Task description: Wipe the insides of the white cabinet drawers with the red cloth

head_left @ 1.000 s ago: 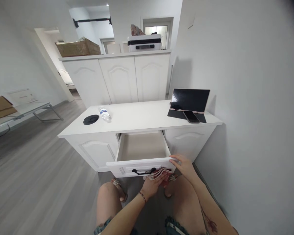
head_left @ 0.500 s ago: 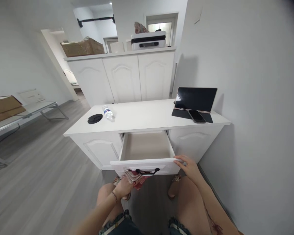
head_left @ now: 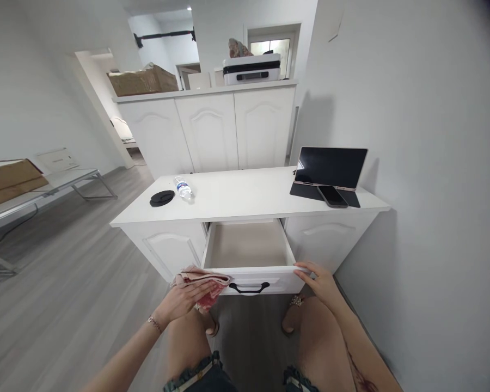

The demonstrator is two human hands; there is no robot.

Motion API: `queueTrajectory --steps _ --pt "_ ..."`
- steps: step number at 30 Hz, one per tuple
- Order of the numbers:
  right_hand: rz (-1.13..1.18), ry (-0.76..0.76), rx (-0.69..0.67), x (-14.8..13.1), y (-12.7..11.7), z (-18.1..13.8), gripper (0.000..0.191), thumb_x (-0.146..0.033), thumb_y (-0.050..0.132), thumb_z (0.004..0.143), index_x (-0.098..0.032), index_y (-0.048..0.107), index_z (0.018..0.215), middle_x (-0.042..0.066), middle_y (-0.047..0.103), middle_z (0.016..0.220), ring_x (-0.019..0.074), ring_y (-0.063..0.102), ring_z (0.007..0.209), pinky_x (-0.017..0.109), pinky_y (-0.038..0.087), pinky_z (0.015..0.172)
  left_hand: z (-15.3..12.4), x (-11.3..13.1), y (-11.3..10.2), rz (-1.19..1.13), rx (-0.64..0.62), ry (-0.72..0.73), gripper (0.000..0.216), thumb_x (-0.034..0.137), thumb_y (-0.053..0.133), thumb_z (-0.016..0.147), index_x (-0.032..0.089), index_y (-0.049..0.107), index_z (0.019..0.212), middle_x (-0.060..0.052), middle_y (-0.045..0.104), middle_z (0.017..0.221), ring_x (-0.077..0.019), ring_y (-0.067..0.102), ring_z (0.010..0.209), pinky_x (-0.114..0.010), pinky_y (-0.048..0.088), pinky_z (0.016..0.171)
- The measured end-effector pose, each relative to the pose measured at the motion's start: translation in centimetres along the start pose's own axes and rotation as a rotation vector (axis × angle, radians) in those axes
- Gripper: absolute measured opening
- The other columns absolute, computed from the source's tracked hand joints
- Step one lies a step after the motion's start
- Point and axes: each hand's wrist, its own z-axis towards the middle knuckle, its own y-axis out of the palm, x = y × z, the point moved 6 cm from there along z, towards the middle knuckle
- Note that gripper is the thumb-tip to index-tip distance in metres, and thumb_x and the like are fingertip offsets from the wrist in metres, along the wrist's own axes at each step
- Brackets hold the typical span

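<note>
A white drawer [head_left: 265,279] is pulled out of the desk, its inside bare. My left hand [head_left: 184,300] presses a pink cloth [head_left: 202,276] against the left end of the drawer front, the fingers lying over the cloth. Part of the cloth drapes over the front's top left corner. At the other end, my right hand [head_left: 316,279] grips the right edge of the drawer front, fingertips on its top. Between the two hands sits the black handle [head_left: 249,288].
On the white desk top [head_left: 232,193] are a water bottle [head_left: 183,189], a black round object [head_left: 162,198], a tablet [head_left: 330,167] and a phone [head_left: 332,196]. A wall [head_left: 436,179] stands close on the right. My knees are below the drawer.
My left hand has moved left and up with the cloth, from beside the handle to the drawer front's left end. My right hand stays at the right edge.
</note>
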Motion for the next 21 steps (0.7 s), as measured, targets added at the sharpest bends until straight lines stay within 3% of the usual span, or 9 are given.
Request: queueTrajectory --steps 2,4,11,21 --pt "-0.001 0.013 0.002 0.0 0.0 0.0 0.029 -0.052 0.059 0.079 -0.026 0.071 0.088 0.004 0.073 0.094 0.0233 0.066 0.091 0.037 0.052 0.082 0.5 0.7 0.5 0.044 -0.02 0.069 0.056 0.016 0.037 0.09 0.03 0.034 0.144 0.004 0.051 0.141 -0.0153 0.041 0.129 -0.028 0.021 0.109" --pt "-0.004 0.02 0.004 0.0 0.0 0.0 0.03 -0.052 0.059 0.079 -0.026 0.071 0.088 0.004 0.073 0.094 0.0234 0.066 0.091 0.037 0.053 0.083 1.2 1.1 1.1 0.096 0.006 0.024 0.059 0.019 0.042 0.089 0.031 0.031 0.145 0.003 0.051 0.141 -0.0172 0.037 0.133 -0.032 0.017 0.111" --pt "-0.028 -0.012 0.015 0.0 -0.1 0.0 0.026 -0.049 0.058 0.08 -0.027 0.071 0.088 0.005 0.073 0.094 0.0231 0.066 0.09 0.038 0.053 0.083 4.4 4.6 2.9 0.082 0.039 -0.045 0.063 0.029 0.047 0.091 0.035 0.019 0.147 0.004 0.048 0.143 -0.0165 0.036 0.133 -0.032 0.02 0.107" --pt "-0.077 -0.034 0.027 -0.3 0.2 -0.5 0.031 -0.051 0.054 0.085 -0.025 0.069 0.093 0.005 0.072 0.099 0.0222 0.065 0.095 0.037 0.052 0.086 10.3 10.1 1.3 -0.062 0.03 0.029 0.064 0.021 0.038 0.092 0.03 0.011 0.149 0.006 0.034 0.152 -0.0134 0.026 0.138 -0.033 0.021 0.109"
